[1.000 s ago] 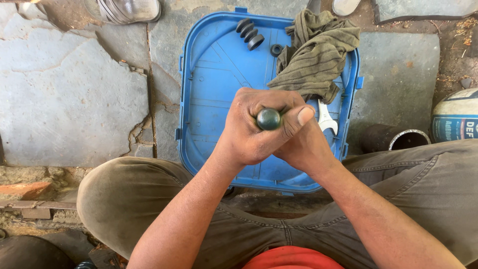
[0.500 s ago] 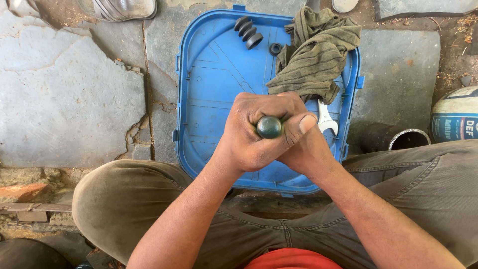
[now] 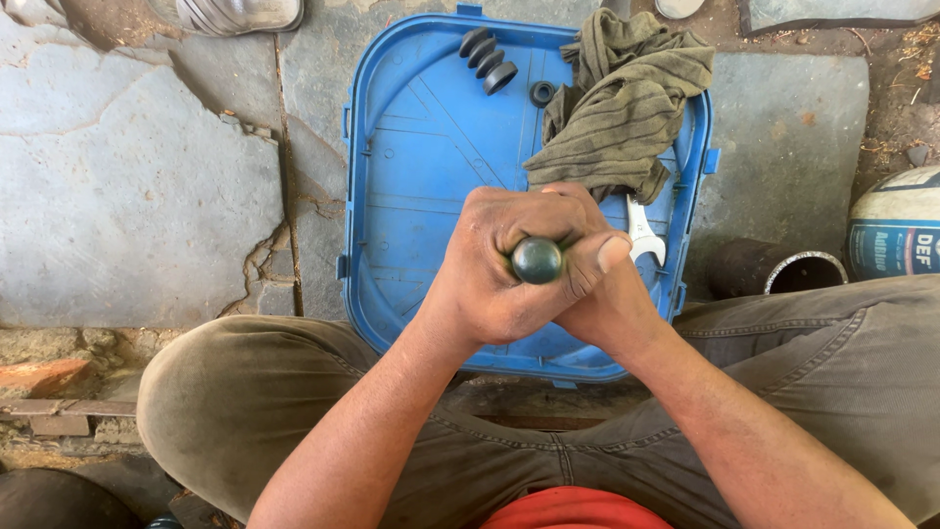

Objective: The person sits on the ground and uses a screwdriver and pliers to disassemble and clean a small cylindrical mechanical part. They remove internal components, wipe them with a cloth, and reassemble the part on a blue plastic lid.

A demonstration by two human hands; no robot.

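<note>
**Both hands wrapped around one dark knob, axis pointing up at the eye**

The left hand point(image 3: 490, 264) is clenching around a tool whose dark green, rounded knob point(image 3: 537, 260) is poking out between the knuckles. The right hand point(image 3: 597, 294) is folding in against it from the other side, its thumb lying across just beside the knob. Both hands are gripping the same thing, pressed tight together, so neither is nearer than the other; the left is covering more of it.

Only the knob's end is showing. That suggests the tool's long axis is running almost straight away from the viewer, down through the fists toward the tray point(image 3: 411, 196) beneath. Whatever lies at the far end is hidden by the hands, and I cannot tell whether it is touching the tray.

The hands are hovering over the near right part of the blue plastic tray, which is sitting on stone slabs between the person's knees. Just beyond the right hand a wrench point(image 3: 644, 230) is lying in the tray, partly tucked under an olive rag point(image 3: 627, 108). At the tray's far edge some black rubber rings point(image 3: 490, 61) are resting in a row. Off to the right, outside the tray, a dark pipe point(image 3: 774, 266) is lying on the ground near a round can point(image 3: 896, 235).
</note>
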